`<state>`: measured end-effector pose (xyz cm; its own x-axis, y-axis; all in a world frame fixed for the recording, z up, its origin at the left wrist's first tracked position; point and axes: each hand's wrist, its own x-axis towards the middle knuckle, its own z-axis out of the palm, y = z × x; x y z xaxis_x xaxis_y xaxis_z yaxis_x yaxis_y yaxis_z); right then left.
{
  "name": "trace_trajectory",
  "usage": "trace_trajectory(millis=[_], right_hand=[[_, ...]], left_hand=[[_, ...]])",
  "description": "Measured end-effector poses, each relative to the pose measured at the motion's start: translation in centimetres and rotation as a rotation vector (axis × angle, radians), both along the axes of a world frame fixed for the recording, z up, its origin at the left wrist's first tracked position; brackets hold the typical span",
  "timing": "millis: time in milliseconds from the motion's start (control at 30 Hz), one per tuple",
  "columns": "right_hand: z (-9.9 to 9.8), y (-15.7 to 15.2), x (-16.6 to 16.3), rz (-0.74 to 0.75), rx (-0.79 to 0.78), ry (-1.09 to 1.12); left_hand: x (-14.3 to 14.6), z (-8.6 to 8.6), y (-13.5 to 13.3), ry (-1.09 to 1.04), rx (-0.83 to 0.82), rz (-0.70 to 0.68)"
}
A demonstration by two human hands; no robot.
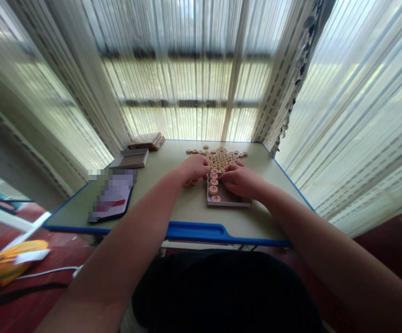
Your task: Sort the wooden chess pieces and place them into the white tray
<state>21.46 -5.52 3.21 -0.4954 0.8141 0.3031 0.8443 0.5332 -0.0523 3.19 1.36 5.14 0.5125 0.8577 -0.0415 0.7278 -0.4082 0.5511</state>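
A shallow open box [229, 203] holds several round xiangqi pieces [213, 189] with red characters, set in a column along its left side. At the box's far left corner is my left hand [195, 166], its fingers curled down; whatever they hold is hidden. A few more pieces [194, 181] lie on the table just under that hand. My right hand [240, 179] reaches over the box from the right, fingers bent and apart, with a fingertip close to the column's far end. Beyond both hands spreads a cluster of loose xiangqi pieces [221, 158].
The pale table [159, 194] has a blue edge and a blue front groove [195, 230]. On its left are a tablet-like device [114, 194], partly blurred out, and an open shallow tray or lid [130, 159]. A stack of books [147, 140] sits behind them, near the curtains [173, 78].
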Motion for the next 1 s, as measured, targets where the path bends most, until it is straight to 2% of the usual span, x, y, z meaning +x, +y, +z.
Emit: trace_trajectory(millis=[133,300,433,600,733,833,933,1000], right_hand=[[0.9,-0.8,-0.3,0.042,-0.047,0.022],[2.0,-2.1,-0.6,0.217,-0.153,0.088],[1.9,-2.4,-0.9,0.324,-0.179,0.142],[1.6,-2.3,-1.0,0.349,-0.178,0.142],[1.9,-2.0,-0.4,0.287,-0.164,0.199],[1.7,-1.3,0.4,0.127,-0.093,0.328],[1.0,-0.2,1.3,-0.105,-0.039,0.503],[0.4,0.7,1.9,-0.210,0.009,0.556]], left_hand=[[-0.1,0.1,-0.2,0.010,-0.004,-0.003],[-0.1,0.0,0.0,0.001,-0.005,-0.012],[-0.1,-0.1,0.0,0.004,-0.010,0.000],[0.0,-0.1,0.3,0.017,0.011,-0.006],[-0.1,-0.1,0.6,0.016,0.067,-0.042],[-0.2,0.0,0.8,0.008,0.175,-0.018],[-0.3,0.1,1.0,0.034,0.421,0.103],[-0.5,0.0,1.3,0.054,0.514,0.189]])
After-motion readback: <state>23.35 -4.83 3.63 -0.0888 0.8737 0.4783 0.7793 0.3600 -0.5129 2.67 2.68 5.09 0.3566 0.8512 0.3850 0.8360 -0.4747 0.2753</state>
